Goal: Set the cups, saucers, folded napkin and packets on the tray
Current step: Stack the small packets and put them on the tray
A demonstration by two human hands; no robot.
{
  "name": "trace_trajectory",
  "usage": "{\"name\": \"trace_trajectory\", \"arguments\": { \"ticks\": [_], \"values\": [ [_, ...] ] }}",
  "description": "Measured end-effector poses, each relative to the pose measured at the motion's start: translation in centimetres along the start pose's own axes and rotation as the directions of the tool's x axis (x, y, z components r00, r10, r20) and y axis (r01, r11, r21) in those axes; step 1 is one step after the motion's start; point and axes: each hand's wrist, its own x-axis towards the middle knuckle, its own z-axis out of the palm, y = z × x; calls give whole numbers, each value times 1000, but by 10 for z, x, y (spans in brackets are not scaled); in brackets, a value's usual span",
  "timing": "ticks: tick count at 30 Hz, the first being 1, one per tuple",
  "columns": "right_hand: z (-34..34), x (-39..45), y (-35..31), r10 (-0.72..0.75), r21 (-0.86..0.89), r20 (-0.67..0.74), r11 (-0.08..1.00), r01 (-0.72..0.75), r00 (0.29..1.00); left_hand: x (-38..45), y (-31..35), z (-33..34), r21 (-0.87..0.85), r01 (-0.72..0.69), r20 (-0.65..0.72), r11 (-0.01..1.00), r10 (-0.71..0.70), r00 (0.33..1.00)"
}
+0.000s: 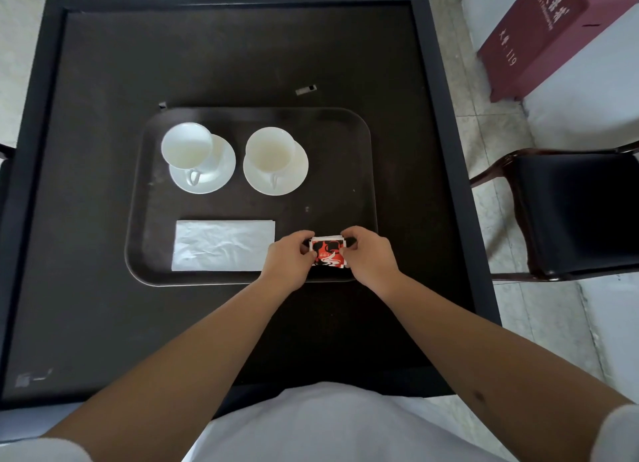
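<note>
- Your left hand (pixel 288 259) and your right hand (pixel 368 254) are both at the near right corner of the dark tray (pixel 345 143), which lies on the black counter (pixel 103 64).
- Between the two hands there is a small stack of packets (pixel 328 252), red and white with a dark print. The grip of each hand is narrow and closed on one side of the stack, the left hand on its left edge, the right hand on its right edge.
- I cannot tell if the stack rests on the tray floor or is a little above it.
- The folded napkin (pixel 223 245) is white and lies flat on the near left part of the tray, just beside your left hand.
- Two white cups stand on the far part of the tray, each on its own saucer: the left cup (pixel 188 145) on the left saucer (pixel 221 174), the right cup (pixel 270 150) on the right saucer (pixel 294 178). Both handles point toward you.
- A small grey object (pixel 306 90) lies on the counter behind the tray.
- A dark chair (pixel 581 216) stands to the right of the counter.
</note>
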Motion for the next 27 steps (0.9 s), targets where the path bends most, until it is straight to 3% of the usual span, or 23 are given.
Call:
{"name": "trace_trajectory", "arguments": {
  "ticks": [10,12,15,17,19,27],
  "values": [
    [-7,6,9,-9,-131,30,991,12,1000,-1,-6,-8,147,-63,-3,987,64,998],
    [-12,4,12,-46,-194,-1,980,45,999,-3,-8,-11,216,-140,7,966,141,990],
    [-13,1,15,-205,-340,35,918,204,978,-4,-9,-11,384,-372,112,845,357,927],
    [-12,-1,16,-316,-432,126,836,339,940,-1,-7,-10,463,-463,205,756,417,885],
    [-10,0,15,-360,-505,172,767,396,917,2,-6,-9,484,-489,238,725,428,872],
    [-10,9,5,-410,-594,199,672,442,890,7,-5,-12,473,-525,226,707,479,848]
  ]
}}
